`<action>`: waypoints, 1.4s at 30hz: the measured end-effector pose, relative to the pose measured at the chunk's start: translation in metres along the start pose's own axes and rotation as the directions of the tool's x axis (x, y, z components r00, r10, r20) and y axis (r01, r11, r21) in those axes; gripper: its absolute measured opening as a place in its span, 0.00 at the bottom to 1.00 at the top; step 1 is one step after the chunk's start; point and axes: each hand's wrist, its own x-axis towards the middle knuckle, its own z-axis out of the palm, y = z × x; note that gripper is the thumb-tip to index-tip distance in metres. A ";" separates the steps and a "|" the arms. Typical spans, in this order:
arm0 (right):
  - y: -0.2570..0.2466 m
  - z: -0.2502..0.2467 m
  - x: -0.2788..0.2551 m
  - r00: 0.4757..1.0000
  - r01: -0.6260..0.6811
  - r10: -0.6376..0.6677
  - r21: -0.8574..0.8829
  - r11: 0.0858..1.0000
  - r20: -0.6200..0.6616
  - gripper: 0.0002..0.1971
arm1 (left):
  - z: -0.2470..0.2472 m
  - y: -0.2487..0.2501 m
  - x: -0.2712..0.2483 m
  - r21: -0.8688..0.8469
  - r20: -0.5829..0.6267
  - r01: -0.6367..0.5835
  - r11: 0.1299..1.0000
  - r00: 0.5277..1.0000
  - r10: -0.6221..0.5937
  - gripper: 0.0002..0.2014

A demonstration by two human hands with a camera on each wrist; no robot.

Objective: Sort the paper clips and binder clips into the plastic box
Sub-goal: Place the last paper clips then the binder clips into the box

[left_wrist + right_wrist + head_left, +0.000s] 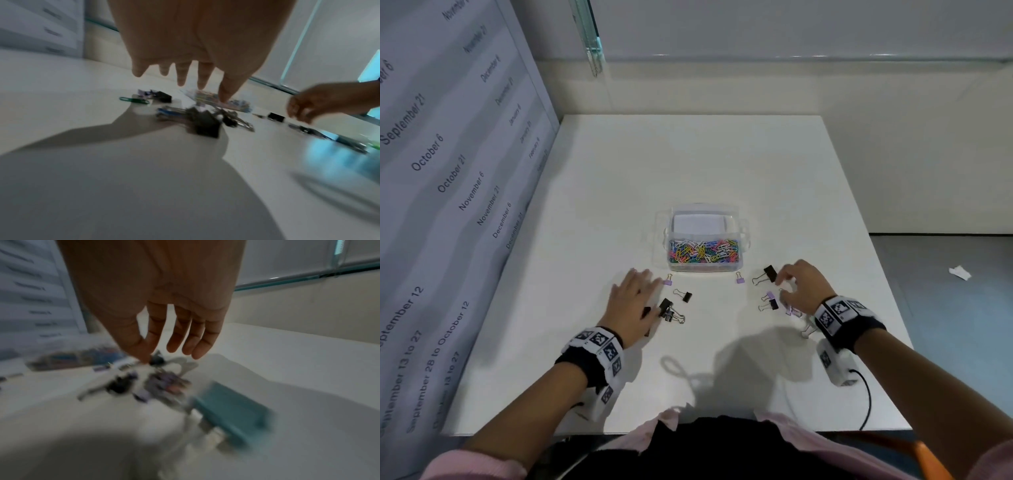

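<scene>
A clear plastic box (743, 236) stands mid-table, its near compartment full of coloured paper clips (703, 251). My left hand (650, 291) hovers flat with straight spread fingers (202, 79) and holds nothing. Black binder clips (667, 308) lie under its thumb side, and a purple one (668, 281) lies at its fingertips. My right hand (782, 287) hangs with relaxed fingers (174, 340) over purple and black binder clips (770, 301). Its thumb tip is beside a black binder clip (768, 274), and nothing is in its grip.
Another black binder clip (685, 295) and a purple one (739, 279) lie in front of the box. A green paper clip (133, 100) lies left of my left hand. A blurred teal binder clip (230, 415) sits below my right wrist. A printed panel (448, 171) walls the table's left side.
</scene>
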 end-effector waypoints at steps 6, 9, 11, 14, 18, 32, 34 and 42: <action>0.025 0.002 -0.021 0.997 -0.079 0.078 0.094 0.992 0.020 0.09 | -0.010 -0.015 0.000 -0.125 -0.187 0.285 0.950 0.934 -0.305 0.22; 0.029 0.001 -0.022 0.983 -0.176 0.183 0.191 0.966 -0.017 0.09 | -0.006 -0.019 -0.003 -0.145 -0.149 0.329 0.933 0.925 -0.349 0.19; 0.031 0.000 -0.022 0.973 -0.215 0.228 0.242 0.946 -0.029 0.08 | -0.002 -0.023 -0.004 -0.146 -0.125 0.333 0.932 0.928 -0.351 0.19; 0.037 -0.005 -0.022 0.961 -0.235 0.267 0.281 0.931 -0.079 0.08 | 0.003 -0.025 -0.007 -0.139 -0.090 0.318 0.938 0.939 -0.332 0.19; 0.047 -0.012 -0.020 0.966 -0.218 0.238 0.180 0.959 -0.098 0.09 | 0.005 -0.027 -0.009 -0.180 -0.078 0.261 0.948 0.957 -0.279 0.16; 0.045 -0.009 -0.017 0.992 -0.075 0.082 -0.075 0.994 0.096 0.06 | 0.001 -0.032 -0.001 -0.307 -0.068 0.366 0.878 0.912 -0.404 0.08; 0.041 -0.010 -0.016 0.989 -0.076 0.086 -0.090 0.993 0.121 0.11 | 0.001 -0.033 -0.002 -0.298 -0.067 0.401 0.866 0.897 -0.438 0.06; -0.010 -0.029 0.007 0.998 0.054 -0.054 -0.012 0.998 0.036 0.03 | -0.001 -0.035 -0.008 -0.257 0.005 0.309 0.916 0.948 -0.318 0.07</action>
